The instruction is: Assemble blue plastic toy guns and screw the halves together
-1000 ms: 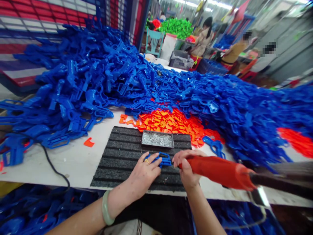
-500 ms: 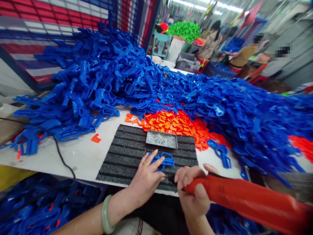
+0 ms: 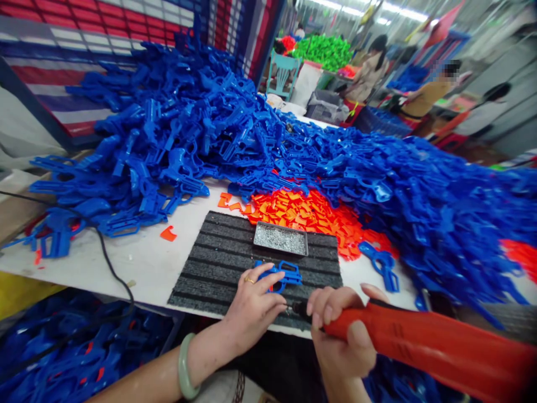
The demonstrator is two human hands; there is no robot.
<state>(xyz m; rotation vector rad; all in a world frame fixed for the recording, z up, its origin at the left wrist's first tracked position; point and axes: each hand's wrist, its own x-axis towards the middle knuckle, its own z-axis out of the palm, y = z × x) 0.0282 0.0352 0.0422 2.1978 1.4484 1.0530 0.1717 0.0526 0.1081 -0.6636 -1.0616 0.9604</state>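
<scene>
A blue plastic toy gun [image 3: 291, 274] with a bit of orange in it lies on a dark ribbed mat [image 3: 210, 263]. My left hand [image 3: 254, 302] holds it down, fingers laid over its near side. The thumb and forefinger of that hand come close together by the bit of an orange electric screwdriver [image 3: 428, 338]; whether they pinch a screw is too small to tell. My right hand [image 3: 344, 330] is wrapped round the front of the screwdriver, which points left. Just beyond the toy gun sits a shallow metal tray [image 3: 281, 252] of small silvery screws.
Blue toy gun parts [image 3: 201, 123] are heaped at the back and both sides. Orange trigger-like pieces [image 3: 302, 210] lie behind the tray. One blue part [image 3: 381, 266] lies right of the mat. A black cable [image 3: 107, 260] crosses the table's left. Several people work in the background.
The screwdriver and my right hand have shifted slightly right, and the dark bit end shows more by my left fingers. My left hand keeps its place on the toy gun.
</scene>
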